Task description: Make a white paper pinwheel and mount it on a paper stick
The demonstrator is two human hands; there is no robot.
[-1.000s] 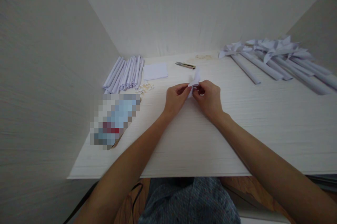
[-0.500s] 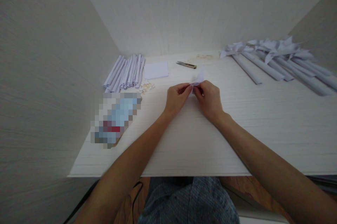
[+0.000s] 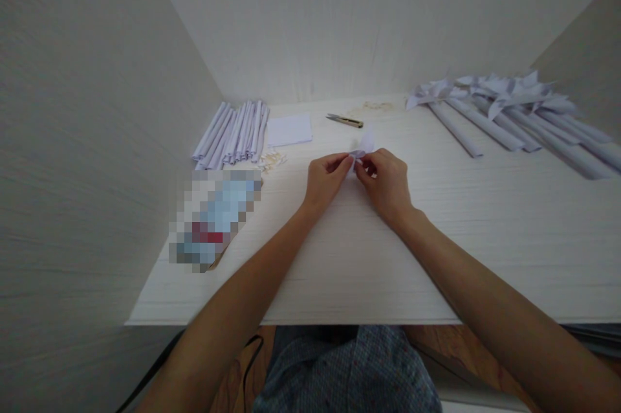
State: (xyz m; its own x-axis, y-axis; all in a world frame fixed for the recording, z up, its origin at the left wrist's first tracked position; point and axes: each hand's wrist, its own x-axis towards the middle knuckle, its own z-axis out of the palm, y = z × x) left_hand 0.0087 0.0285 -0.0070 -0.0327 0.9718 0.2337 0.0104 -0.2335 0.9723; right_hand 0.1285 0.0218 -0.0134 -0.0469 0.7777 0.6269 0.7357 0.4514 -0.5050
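Between my fingertips, over the middle of the white table, is a small folded piece of white paper [image 3: 365, 143], one pointed flap standing up behind the fingers. My left hand [image 3: 326, 181] pinches its left side. My right hand [image 3: 387, 181] pinches the paper from the right, thumb and forefinger close to the left fingertips. The fingers hide the paper's centre, so I cannot tell how it is folded there. Beyond the hands lies a pair of thread snips [image 3: 345, 120], blades pointing left.
Rolled paper tubes [image 3: 233, 134] lie at the back left, beside a stack of square paper [image 3: 290, 131] and small pale bits [image 3: 272, 160]. A blurred-out flat object [image 3: 218, 219] is at left. Paper pinwheels on tubes [image 3: 514, 109] pile at the back right. Walls enclose the table [image 3: 359, 270].
My right fingers have shifted slightly on the paper, and its upright flap leans a little differently. My left hand keeps its pinch in nearly the same place.
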